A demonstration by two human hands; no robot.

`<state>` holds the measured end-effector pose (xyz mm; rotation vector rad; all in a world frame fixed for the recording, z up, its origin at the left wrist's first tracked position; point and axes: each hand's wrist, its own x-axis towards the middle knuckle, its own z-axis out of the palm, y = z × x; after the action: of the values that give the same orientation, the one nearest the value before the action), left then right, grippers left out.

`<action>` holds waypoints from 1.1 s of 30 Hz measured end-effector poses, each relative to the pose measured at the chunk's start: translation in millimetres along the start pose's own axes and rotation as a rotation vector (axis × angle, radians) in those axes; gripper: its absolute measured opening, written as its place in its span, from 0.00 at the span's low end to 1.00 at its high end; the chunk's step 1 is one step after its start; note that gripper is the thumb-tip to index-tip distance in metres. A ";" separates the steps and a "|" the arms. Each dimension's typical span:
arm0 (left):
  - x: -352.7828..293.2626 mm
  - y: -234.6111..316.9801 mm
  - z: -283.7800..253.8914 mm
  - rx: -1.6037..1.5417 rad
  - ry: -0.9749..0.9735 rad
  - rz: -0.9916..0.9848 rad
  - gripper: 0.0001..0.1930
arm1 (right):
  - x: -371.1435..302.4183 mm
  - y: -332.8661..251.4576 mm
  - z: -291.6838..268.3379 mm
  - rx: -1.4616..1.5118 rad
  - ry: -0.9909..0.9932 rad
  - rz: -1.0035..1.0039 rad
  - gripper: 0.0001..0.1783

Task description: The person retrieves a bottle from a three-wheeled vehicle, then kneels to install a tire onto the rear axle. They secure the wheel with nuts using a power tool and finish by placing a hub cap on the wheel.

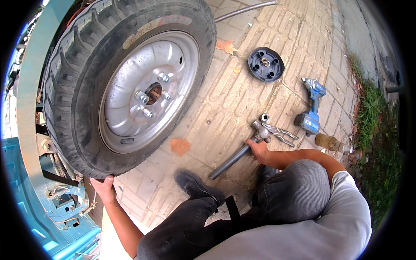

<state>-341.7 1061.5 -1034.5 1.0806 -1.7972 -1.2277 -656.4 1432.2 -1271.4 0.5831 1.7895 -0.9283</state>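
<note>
A wheel [125,97] with a black treaded tyre and silver rim stands upright at the left, with several lug nuts around its hub [152,93]. At the tyre's lower edge, my left hand [104,189] grips it, thumb on the rubber and fingers partly hidden behind. My right hand [260,151] is closed around the grey handle of a hammer [229,162], whose metal head points away from me. Beside the head lie a socket [264,117] and locking pliers [281,133] on the paving. My knees are bent close behind the tools.
A blue cordless impact wrench [313,106] and a brownish bottle [333,143] lie at the right. Farther off are a round black hub cap [265,64] and a metal bar [245,11]. A blue-green vehicle frame [30,130] borders the left; grass [368,108] edges the paving.
</note>
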 end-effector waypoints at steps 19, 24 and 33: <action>16.4 107.1 40.5 0.515 -0.034 -0.069 0.44 | -160.8 -232.6 60.3 -0.128 -0.505 -1.694 0.19; 10.9 125.7 53.8 0.408 -0.172 -0.064 0.44 | -193.2 -265.2 98.6 0.106 -0.309 -1.682 0.25; 30.5 133.7 21.8 0.527 -0.352 -0.073 0.47 | -169.6 -176.9 105.7 0.483 -0.119 -1.183 0.25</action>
<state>-406.5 1069.1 -911.9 1.2790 -2.4623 -1.0580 -663.0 1247.0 -1079.4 -0.3516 1.7328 -2.1601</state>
